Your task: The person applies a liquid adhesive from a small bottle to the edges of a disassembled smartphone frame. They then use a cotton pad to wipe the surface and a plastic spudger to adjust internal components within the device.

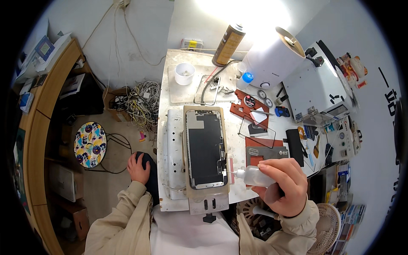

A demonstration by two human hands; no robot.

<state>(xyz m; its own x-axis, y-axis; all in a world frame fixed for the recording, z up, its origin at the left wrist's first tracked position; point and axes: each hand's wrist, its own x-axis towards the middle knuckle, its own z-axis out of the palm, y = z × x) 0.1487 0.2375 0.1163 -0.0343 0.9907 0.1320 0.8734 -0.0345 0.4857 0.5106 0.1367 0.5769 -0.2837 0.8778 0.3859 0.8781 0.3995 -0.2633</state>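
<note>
My right hand (pixel 287 185) is closed round a small translucent needle-tip squeeze bottle (pixel 255 175), tilted on its side. Its thin needle points left and reaches the lower right edge of a phone screen assembly (pixel 205 148). That screen lies with its black back up, showing flex cables and metal plates. Under it is a tan-and-metal fixture (pixel 209 205) with a black knob (pixel 209 218) at its near end. Away from the table, my left hand (pixel 138 168) rests on my dark-trousered knee, fingers spread and nothing in them.
A white tub (pixel 184 74), a spray can (pixel 228 44) and a blue-capped bottle (pixel 245 80) stand at the back. Beside them is a white cylindrical appliance (pixel 272 57). Red mats (pixel 250 109), a thin black frame (pixel 272 145) and several hand tools lie right of the fixture.
</note>
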